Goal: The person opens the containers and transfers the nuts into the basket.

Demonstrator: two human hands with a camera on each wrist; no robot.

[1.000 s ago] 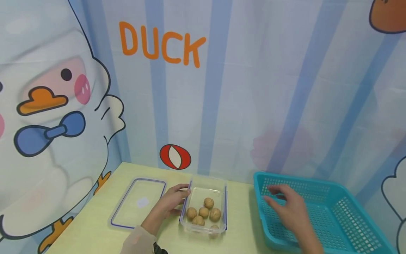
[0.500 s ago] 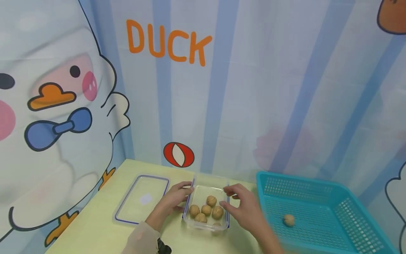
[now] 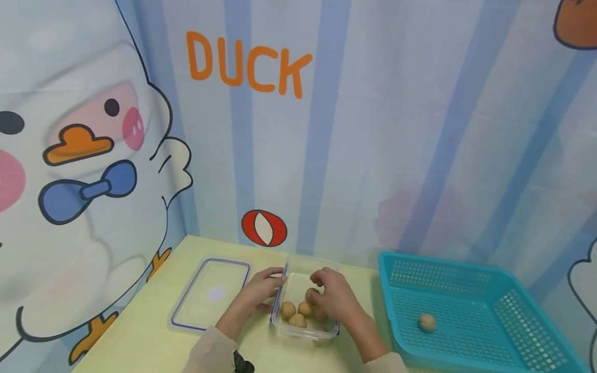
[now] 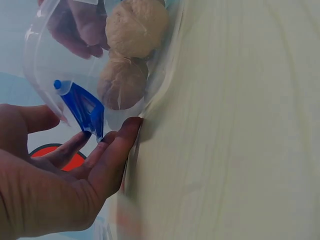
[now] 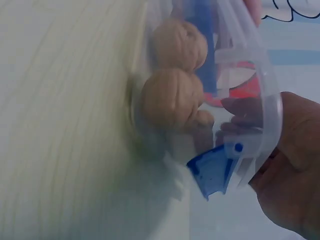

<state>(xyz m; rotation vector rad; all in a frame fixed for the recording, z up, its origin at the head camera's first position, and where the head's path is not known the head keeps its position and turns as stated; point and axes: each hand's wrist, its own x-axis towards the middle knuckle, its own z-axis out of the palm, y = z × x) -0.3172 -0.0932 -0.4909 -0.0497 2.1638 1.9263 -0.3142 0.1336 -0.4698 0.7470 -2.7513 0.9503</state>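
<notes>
A clear plastic food container with blue side clips stands on the table and holds several walnuts. My left hand steadies its left side, the thumb at the wall and the fingers by the blue clip in the left wrist view. My right hand reaches over the right wall into the container. Its fingers and thumb are apart around one walnut, partly hidden by the thumb; contact with it is unclear. Through the clear wall, the right wrist view shows walnuts beside the fingers.
A turquoise basket stands at the right with a single walnut on its floor. The container's clear lid, edged in blue, lies flat to the left. Behind the pale table hangs a striped curtain with duck drawings.
The right hand has moved left from above the basket into the container, leaving a walnut in the basket. The left hand stays at the container. The view has shifted slightly.
</notes>
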